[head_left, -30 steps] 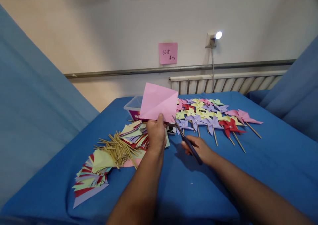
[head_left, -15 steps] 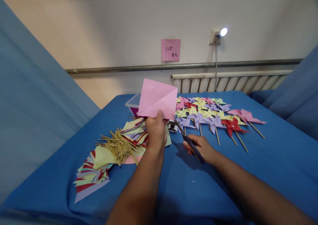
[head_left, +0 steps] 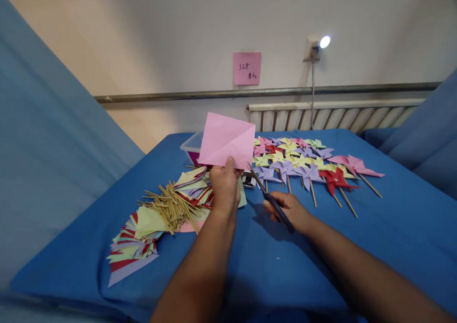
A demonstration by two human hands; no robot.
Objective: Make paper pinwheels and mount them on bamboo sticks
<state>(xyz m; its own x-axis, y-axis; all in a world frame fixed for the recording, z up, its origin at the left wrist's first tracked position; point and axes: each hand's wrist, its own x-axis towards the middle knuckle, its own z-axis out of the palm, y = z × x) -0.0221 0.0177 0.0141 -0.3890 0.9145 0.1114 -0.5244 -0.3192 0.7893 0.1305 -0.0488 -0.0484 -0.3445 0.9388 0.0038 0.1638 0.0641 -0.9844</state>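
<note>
A square pink paper sheet (head_left: 226,137), smooth and flat with a diagonal crease, is raised above the desk (head_left: 317,270), which is draped in matt blue cloth. The left hand (head_left: 224,185) grips the sheet's lower edge in a narrow pinch, thumb lying on the near face. The right hand (head_left: 288,210) is curled around the dark handles of a pair of scissors (head_left: 274,204); the slender metal blades slant up toward the sheet's lower right corner. Whether the tips touch the paper cannot be told.

To the left lies a loose heap of thin, straight, tan sticks (head_left: 174,208), apparently wooden. Nearer the edge, a fan of coloured paper (head_left: 130,249) spreads in overlapping angular leaves of lilac, red and pale green. A second paper stack (head_left: 194,185) lies beyond the heap, beside the left hand. Behind the sheet stands a translucent plastic tub (head_left: 191,145), partly hidden. A small box (head_left: 249,180) with dark contents sits near the blade tips.

To the right, finished pinwheels lie in close rows, their folded vanes curved and pointed: lilac pinwheel (head_left: 310,173), red pinwheel (head_left: 334,179) and pink pinwheel (head_left: 352,164), each on a slim stick.
</note>
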